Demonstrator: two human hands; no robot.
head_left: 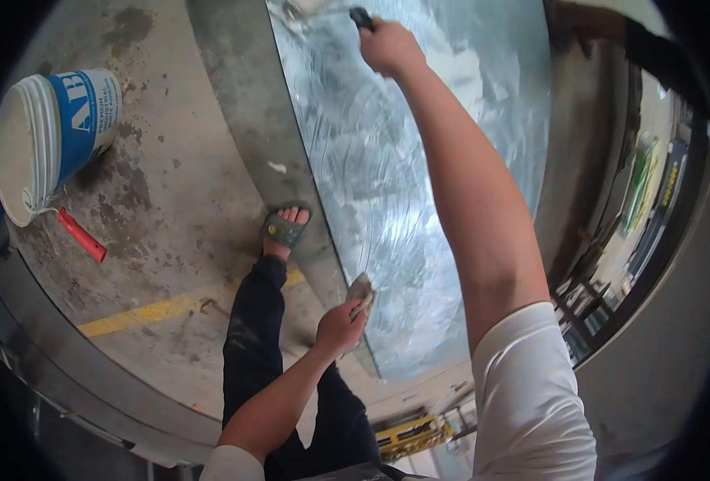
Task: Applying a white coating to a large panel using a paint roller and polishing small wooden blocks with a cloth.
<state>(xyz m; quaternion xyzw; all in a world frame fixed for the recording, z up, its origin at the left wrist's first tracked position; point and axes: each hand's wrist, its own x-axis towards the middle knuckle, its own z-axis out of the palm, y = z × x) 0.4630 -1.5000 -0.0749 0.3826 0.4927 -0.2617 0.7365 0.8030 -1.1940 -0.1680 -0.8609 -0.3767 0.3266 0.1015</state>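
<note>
— Glass is what both hands are working at: a big pane [419,160] smeared with whitish swirls, standing at the edge of the concrete floor [178,200]. What does the right hand have?

— The right hand [388,48] is stretched up to the top of the pane, fingers curled tight around a dark handle [361,18]. The tool's working end runs toward the upper edge of the view, pale and blurred — I cannot tell what kind of tool it is.

— And the left hand?

— The left hand [339,327] is low, beside the pane's lower left edge. Its fingers are closed on a crumpled greyish rag [362,293], which sits against the glass near that edge.

— What lies around?

— On the floor, well to the left, a white and blue bucket [50,136] lies tipped on its side, and a red-handled tool [81,235] rests just below it. A yellow painted line [142,314] crosses the concrete near the person's dark trouser leg [252,337]. One foot in a green sandal [284,230] stands just beside the grey frame strip [250,120] that borders the pane on its left. Both sleeves are white.
</note>
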